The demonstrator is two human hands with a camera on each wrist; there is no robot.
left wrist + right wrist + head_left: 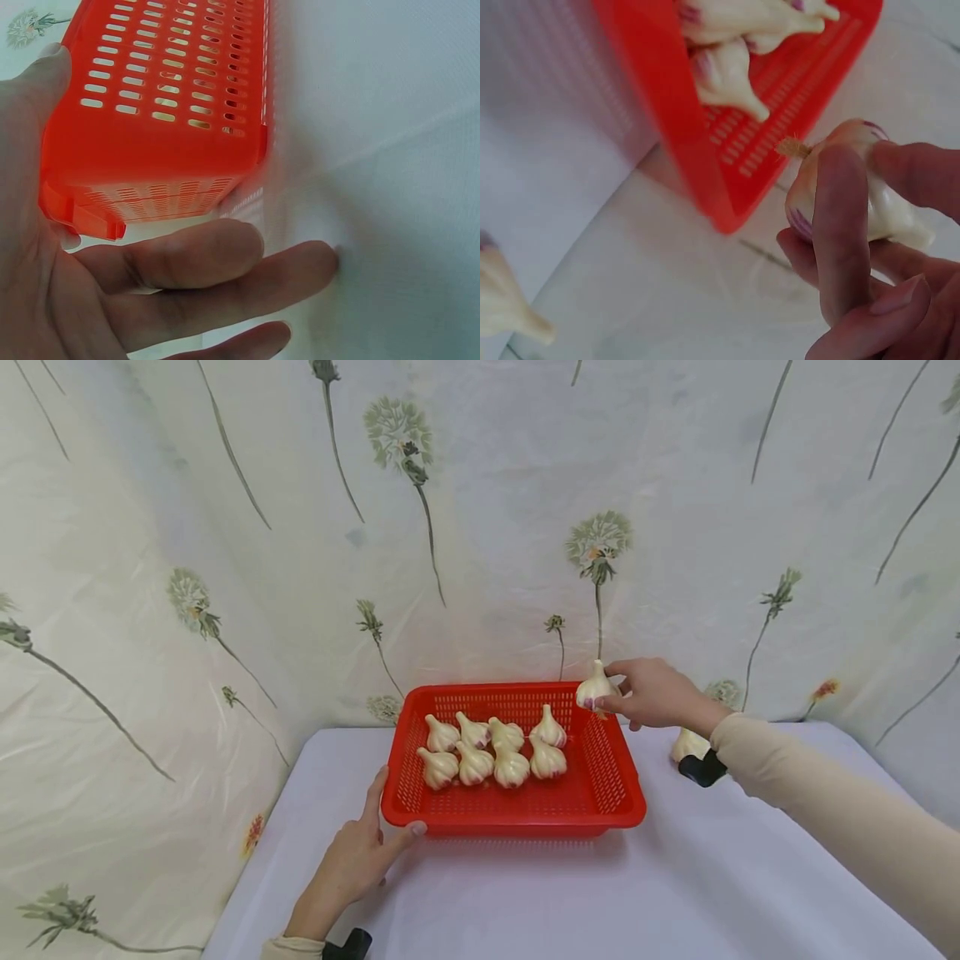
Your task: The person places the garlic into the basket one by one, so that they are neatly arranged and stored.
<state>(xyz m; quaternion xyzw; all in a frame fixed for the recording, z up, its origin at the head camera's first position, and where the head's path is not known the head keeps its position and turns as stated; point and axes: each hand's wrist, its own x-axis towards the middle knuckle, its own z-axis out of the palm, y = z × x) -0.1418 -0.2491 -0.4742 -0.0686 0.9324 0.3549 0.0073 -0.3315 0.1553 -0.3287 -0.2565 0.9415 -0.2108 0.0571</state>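
Observation:
My right hand pinches a garlic bulb, stem up, above the far right corner of a red plastic basket. In the right wrist view, the thumb and fingers surround this bulb, and its root end shows. Several whitish garlic bulbs with purple streaks lie in the basket in two rows, toward its left and middle. My left hand touches the basket's near left corner, with thumb and index finger spread along the rim. Its other fingers extend below the rim, beside the basket wall.
Another garlic bulb sits on the white-covered table to the right of the basket, partly hidden by the right wrist and its black strap mount. A flower-patterned cloth hangs behind the table and on its left.

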